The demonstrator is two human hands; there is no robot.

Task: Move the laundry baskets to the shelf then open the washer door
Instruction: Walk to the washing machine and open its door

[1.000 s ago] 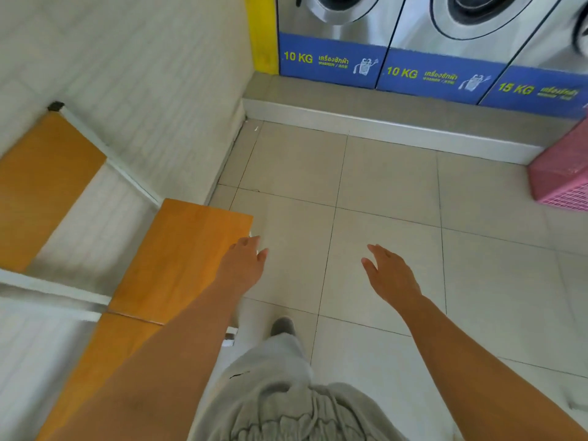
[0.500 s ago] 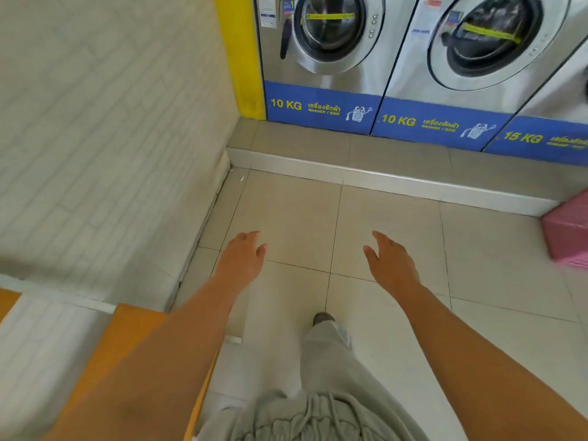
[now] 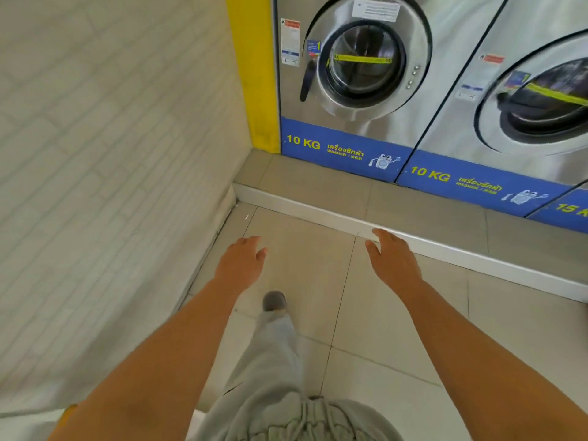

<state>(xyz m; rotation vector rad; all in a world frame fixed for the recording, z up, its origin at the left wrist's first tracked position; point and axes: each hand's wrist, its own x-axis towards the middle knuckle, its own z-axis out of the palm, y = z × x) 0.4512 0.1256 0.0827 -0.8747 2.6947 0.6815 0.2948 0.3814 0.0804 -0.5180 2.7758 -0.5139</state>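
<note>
step: person nears washer door [image 3: 366,62] | left hand [image 3: 240,265], right hand [image 3: 393,265] empty, fingers spread | nxt: grab door handle [image 3: 307,79], pull

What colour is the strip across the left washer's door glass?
Yellow strip, across the closed door; head view.

We hold both bare arms stretched forward and down. Our left hand [image 3: 241,261] is empty, palm down, fingers loosely curled. Our right hand [image 3: 392,261] is empty too, fingers spread loose, thumb turned inward. The hands stay apart, touching nothing.
</note>
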